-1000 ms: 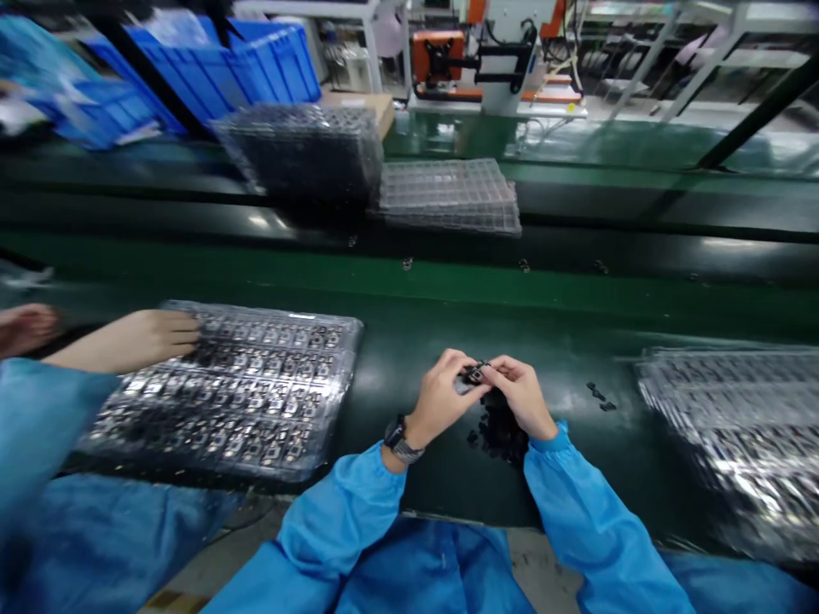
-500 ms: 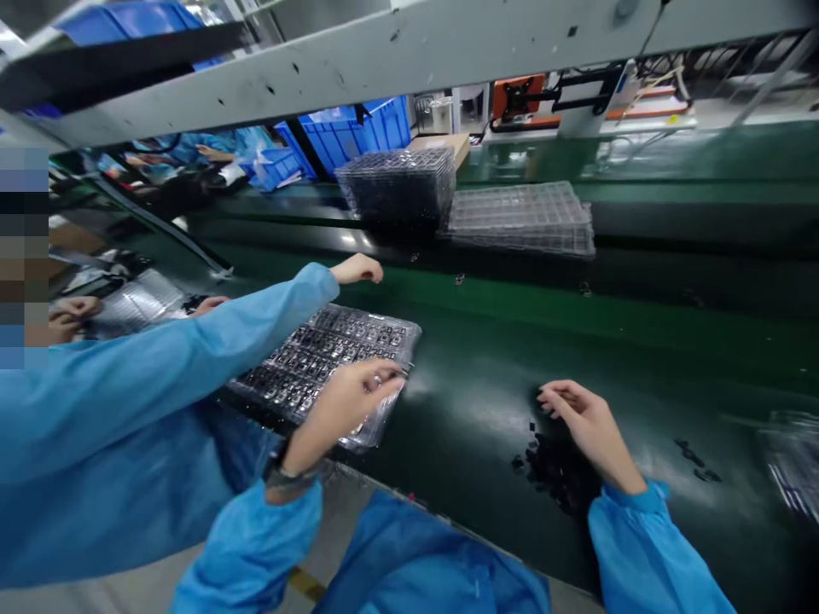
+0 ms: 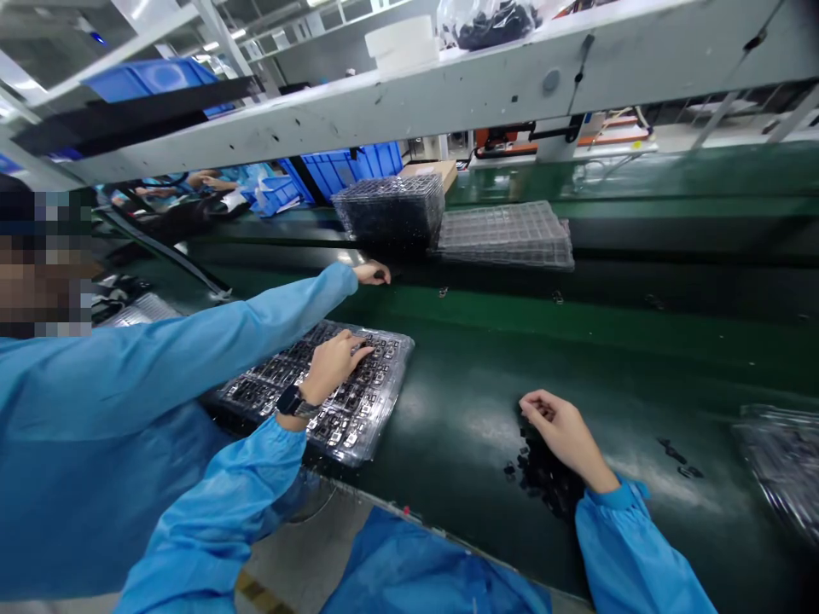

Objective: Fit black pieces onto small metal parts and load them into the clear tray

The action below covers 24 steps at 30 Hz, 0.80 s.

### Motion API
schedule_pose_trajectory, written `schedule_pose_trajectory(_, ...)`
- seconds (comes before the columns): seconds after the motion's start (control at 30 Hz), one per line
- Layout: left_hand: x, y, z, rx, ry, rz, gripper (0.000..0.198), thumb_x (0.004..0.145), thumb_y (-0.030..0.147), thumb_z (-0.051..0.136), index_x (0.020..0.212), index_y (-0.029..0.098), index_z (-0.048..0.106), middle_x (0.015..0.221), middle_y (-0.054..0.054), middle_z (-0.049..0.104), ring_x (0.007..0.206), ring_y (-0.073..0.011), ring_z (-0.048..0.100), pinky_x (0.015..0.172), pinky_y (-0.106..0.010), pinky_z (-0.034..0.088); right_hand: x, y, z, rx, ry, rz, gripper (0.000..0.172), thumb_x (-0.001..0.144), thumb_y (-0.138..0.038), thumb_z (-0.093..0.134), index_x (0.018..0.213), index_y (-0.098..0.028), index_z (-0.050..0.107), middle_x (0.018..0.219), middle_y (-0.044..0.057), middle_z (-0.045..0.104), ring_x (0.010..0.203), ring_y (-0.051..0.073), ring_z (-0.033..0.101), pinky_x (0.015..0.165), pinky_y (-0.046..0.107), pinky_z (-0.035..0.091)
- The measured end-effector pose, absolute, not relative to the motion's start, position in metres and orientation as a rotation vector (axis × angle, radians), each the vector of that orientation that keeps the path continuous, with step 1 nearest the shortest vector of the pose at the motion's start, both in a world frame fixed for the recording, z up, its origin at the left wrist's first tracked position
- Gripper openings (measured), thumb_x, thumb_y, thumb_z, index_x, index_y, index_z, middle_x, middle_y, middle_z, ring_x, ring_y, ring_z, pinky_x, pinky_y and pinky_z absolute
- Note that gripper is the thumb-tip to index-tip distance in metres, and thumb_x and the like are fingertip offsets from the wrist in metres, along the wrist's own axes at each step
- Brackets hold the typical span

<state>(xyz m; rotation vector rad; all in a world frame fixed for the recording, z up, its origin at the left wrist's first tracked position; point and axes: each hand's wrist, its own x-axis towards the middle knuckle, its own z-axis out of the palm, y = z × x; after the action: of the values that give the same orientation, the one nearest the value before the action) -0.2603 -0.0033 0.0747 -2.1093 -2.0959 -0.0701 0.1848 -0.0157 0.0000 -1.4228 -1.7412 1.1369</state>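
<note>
My left hand (image 3: 333, 362), with a dark watch on the wrist, is over a clear plastic tray (image 3: 400, 362) holding rows of small black-and-silver parts. Its thumb and forefinger come close together at the parts; whatever is between them is too small to make out. Over the green work surface (image 3: 461, 384), my right hand (image 3: 558, 422) has its fingers curled and the thumb pressed in. Anything inside that grip is hidden. A pile of small black pieces (image 3: 550, 477) lies right below it, partly covered by the hand and sleeve.
A co-worker's sleeve (image 3: 256, 320) reaches across behind the tray, the hand (image 3: 372, 273) beyond it. Stacked clear trays (image 3: 505, 234) stand at the back. Dark pieces (image 3: 678, 456) and another clear tray (image 3: 784, 460) lie at right. A white beam (image 3: 448, 94) crosses overhead.
My left hand has moved from the tray's right edge in over its parts. My right hand stays curled by the black pile. The view has tilted up slightly.
</note>
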Motion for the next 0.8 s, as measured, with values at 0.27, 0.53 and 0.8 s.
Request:
schedule_pose_trajectory(0.27, -0.26, -0.002, 0.075, -2.125, -1.972, 0.019, 0.042, 0.105, 0.047, 0.044, 0.114, 0.017, 0.072, 0.107, -0.013, 0.068, 0.098, -0.0293, 0.069, 0.077, -0.036, 0.054, 0.182, -0.018, 0.006, -1.445, -1.804, 1.072, 0.049, 0.09, -0.064, 0.054, 0.084, -0.019, 0.07, 0.07, 0.006, 0.068, 0.061, 0.019, 0.061, 0.06, 0.03, 0.048)
schedule_pose_trajectory(0.53, -0.253, -0.008, 0.055, -2.251, -1.812, -0.205, 0.032, 0.105, 0.036, 0.046, 0.12, 0.019, 0.069, 0.121, -0.015, 0.064, 0.111, -0.0294, 0.062, 0.1, -0.045, 0.052, 0.183, -0.017, 0.015, -1.48, -1.834, 1.067, 0.046, 0.088, -0.062, 0.053, 0.084, -0.021, 0.071, 0.071, 0.007, 0.071, 0.06, 0.021, 0.062, 0.057, 0.03, 0.049)
schedule_pose_trajectory(0.8, -0.247, -0.008, 0.057, -2.301, -1.789, -0.196, 0.036, 0.107, 0.037, 0.044, 0.123, 0.017, 0.069, 0.12, -0.015, 0.064, 0.108, -0.0291, 0.061, 0.097, -0.046, 0.051, 0.189, -0.014, -0.005, -1.502, -1.828, 1.063, 0.042, 0.085, -0.06, 0.055, 0.085, -0.022, 0.073, 0.073, 0.006, 0.073, 0.06, 0.02, 0.063, 0.057, 0.028, 0.05)
